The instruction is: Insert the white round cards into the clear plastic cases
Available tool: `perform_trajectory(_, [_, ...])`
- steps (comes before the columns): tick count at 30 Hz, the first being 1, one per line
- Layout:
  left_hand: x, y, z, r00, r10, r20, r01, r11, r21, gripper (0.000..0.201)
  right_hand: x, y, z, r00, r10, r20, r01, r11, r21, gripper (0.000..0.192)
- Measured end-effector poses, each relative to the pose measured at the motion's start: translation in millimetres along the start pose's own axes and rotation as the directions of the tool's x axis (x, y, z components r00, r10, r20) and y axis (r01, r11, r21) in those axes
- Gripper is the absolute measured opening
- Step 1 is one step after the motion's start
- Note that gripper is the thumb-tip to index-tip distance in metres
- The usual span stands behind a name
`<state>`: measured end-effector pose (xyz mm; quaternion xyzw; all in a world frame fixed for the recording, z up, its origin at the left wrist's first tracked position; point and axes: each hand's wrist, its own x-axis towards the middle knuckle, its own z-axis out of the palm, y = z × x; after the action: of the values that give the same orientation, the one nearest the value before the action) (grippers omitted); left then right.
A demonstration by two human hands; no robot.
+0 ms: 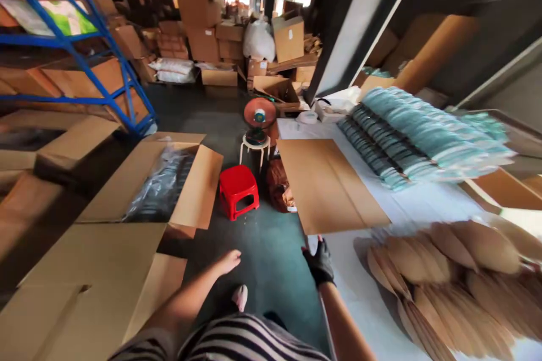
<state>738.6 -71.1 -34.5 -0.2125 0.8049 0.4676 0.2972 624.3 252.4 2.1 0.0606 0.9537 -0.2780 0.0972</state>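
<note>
My left hand (pixel 228 262) is bare and hangs over the dark floor with loosely curled fingers, holding nothing. My right hand (pixel 319 262) wears a black glove and rests on the near edge of the white table (pixel 423 203), just below a flat brown cardboard sheet (pixel 326 183) that overhangs that edge. Whether its fingers grip the edge is hard to tell. Fanned brown paper pieces (pixel 457 276) lie to the right of this hand. Rows of teal packets (pixel 415 135) are stacked further back on the table.
An open carton (pixel 165 180) with plastic-wrapped dark goods stands left, flattened cartons (pixel 84 287) in front of it. A red stool (pixel 238 190), a white stool with a fan (pixel 258 121) and a brown bag (pixel 279 183) stand on the floor. Blue racking (pixel 84 39) stands far left.
</note>
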Motion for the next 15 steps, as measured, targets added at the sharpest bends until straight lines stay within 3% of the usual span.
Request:
perform_trajectory(3, [49.7, 24.3, -21.4, 0.997, 0.014, -0.08, -0.024, 0.991, -0.135, 0.03, 79.2, -32.1, -1.8, 1.0, -0.02, 0.008, 0.021, 0.948, -0.318, 0.094])
perform_trajectory(6, [79.4, 35.9, -38.2, 0.989, -0.028, -0.147, -0.005, 0.975, -0.221, 0.027, 131.9, -36.4, 5.6, 0.989, 0.105, 0.107, -0.035, 0.856, -0.515, 0.095])
perform_trajectory(8, [84.1, 35.1, -47.1, 0.983, -0.082, -0.163, 0.045, 0.974, -0.223, 0.025, 150.8, -30.0, 7.4, 0.968, 0.141, 0.207, 0.001, 0.823, -0.568, 0.092])
perform_trajectory(12, [85.6, 34.3, -74.9, 0.968, -0.204, -0.147, 0.193, 0.977, -0.09, 0.025, 166.3, -21.6, 3.1, 0.939, 0.086, 0.334, 0.129, 0.809, -0.573, 0.088])
perform_trajectory(15, [108.9, 56.2, -107.8, 0.963, -0.231, -0.137, 0.243, 0.968, 0.071, 0.023, 178.0, -26.6, -7.0, 0.914, 0.081, 0.398, 0.143, 0.853, -0.501, 0.083])
